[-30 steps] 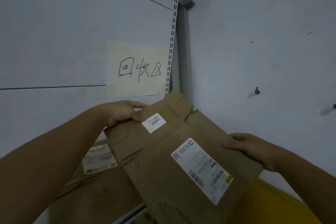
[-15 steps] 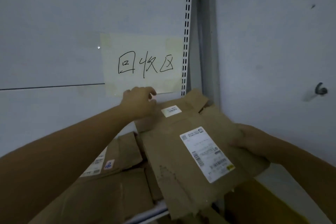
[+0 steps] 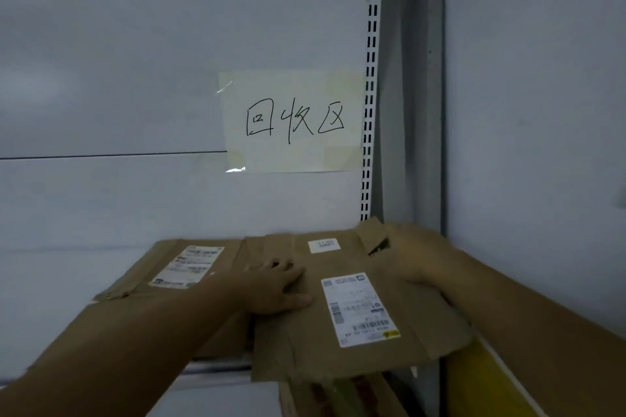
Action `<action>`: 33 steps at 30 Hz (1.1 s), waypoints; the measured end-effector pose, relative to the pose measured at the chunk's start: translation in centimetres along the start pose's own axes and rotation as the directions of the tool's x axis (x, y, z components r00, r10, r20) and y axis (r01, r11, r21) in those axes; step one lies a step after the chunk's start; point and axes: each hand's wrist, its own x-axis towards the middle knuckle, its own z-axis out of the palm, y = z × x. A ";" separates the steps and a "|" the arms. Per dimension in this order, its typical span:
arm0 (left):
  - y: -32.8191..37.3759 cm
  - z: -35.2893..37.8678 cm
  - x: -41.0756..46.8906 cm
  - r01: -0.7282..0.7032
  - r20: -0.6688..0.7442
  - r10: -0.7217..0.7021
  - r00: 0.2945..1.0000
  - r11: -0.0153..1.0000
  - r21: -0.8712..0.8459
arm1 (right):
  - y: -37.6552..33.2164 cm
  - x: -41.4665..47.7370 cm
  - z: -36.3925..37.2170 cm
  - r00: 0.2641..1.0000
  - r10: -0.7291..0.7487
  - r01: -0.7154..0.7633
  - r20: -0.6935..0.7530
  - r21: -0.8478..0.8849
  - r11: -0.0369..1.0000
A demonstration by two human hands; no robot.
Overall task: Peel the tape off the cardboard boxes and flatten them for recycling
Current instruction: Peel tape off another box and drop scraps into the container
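Note:
A flattened brown cardboard box (image 3: 305, 342) lies on top of a pile on a shelf, its front edge hanging over the shelf edge. It carries a large white shipping label (image 3: 360, 308) and a small white label (image 3: 323, 245). My left hand (image 3: 277, 284) presses flat on its left part, fingers spread. On its right part rests my right hand (image 3: 415, 257), blurred, fingers extended. A second flattened box (image 3: 230, 257) with its own label (image 3: 186, 266) lies underneath, sticking out to the left.
A paper sign (image 3: 293, 122) with handwritten characters is taped to the white back wall. A slotted metal upright (image 3: 371, 95) runs down the corner. Something yellow (image 3: 481, 382) sits at lower right, and more cardboard (image 3: 338, 396) shows below the shelf edge (image 3: 216, 369).
The flattened box has gone from tilted in both hands to lying flat on the pile. My left hand came down from its far corner onto its top; my right hand now rests on it.

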 end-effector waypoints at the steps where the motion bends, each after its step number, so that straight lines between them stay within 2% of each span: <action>1: -0.1 -0.1 0.1 -0.005 0.012 0.005 1.000 1.000 0.006 | -0.9 0.7 1.1 0.997 -0.077 0.078 -0.018 0.065 0.995; 2: -0.2 -0.2 0.3 -0.008 0.016 0.008 1.000 1.000 0.012 | -1.7 1.3 2.3 0.993 -0.114 0.112 0.017 0.077 0.991; 5: -0.5 0.0 0.8 0.014 -0.004 -0.014 1.000 0.999 0.031 | -2.5 2.5 5.9 0.984 -0.079 0.093 0.159 -0.081 0.992; 9: 0.3 0.1 1.3 0.057 -0.067 -0.055 0.996 0.998 0.039 | -2.0 2.8 7.2 0.989 -0.067 0.074 0.129 -0.051 0.996; 13: 1.9 1.8 2.2 0.171 -0.100 -0.184 0.978 0.978 -0.123 | -2.2 2.3 7.6 0.991 -0.059 0.062 0.117 -0.020 0.998; 15: 2.4 2.8 2.4 0.198 -0.124 -0.214 0.969 0.972 -0.130 | -2.0 2.1 7.8 0.994 -0.047 0.048 0.099 -0.006 0.999; 19: 2.3 3.3 2.4 0.183 -0.182 -0.202 0.962 0.976 -0.116 | -1.9 2.3 7.9 0.994 -0.033 0.034 0.102 -0.004 0.999; 33: 2.7 3.7 2.1 0.211 -0.224 -0.235 0.946 0.969 -0.127 | -1.9 2.1 8.2 0.998 -0.053 0.051 0.044 0.031 0.998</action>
